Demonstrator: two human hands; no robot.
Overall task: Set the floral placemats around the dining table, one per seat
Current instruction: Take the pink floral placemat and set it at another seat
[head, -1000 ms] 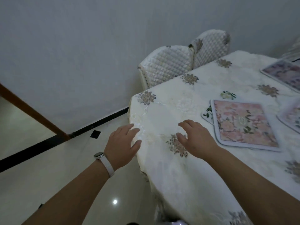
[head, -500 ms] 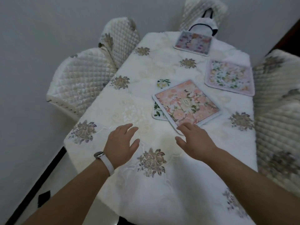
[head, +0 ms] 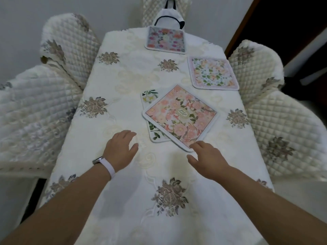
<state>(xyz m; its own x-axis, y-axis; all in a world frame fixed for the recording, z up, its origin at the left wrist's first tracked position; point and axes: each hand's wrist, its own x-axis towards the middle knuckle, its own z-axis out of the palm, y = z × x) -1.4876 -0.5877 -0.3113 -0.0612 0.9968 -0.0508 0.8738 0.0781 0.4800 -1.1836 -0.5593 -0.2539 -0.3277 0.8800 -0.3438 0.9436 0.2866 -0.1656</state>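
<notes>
A pink floral placemat [head: 180,116] lies askew in the middle of the dining table [head: 123,85], on top of a white-and-green floral placemat [head: 149,98] that peeks out at its left. A pale floral placemat [head: 212,75] lies at the right side by a chair. A grey-pink placemat [head: 165,39] sits at the far end. My right hand [head: 207,158] is open, its fingertips at the pink mat's near corner. My left hand [head: 120,151] hovers open over the cloth, left of the stack, with a watch on the wrist.
Quilted cream chairs stand on the left [head: 35,106], on the right [head: 276,112] and at the far end [head: 150,11]. A white bag with black handles [head: 168,20] rests at the far chair. A dark doorway [head: 283,23] is at the top right.
The view has swung from the table's left corner to its near end. Both hands have moved forward over the cloth, and my right fingertips have reached the pink mat's near corner.
</notes>
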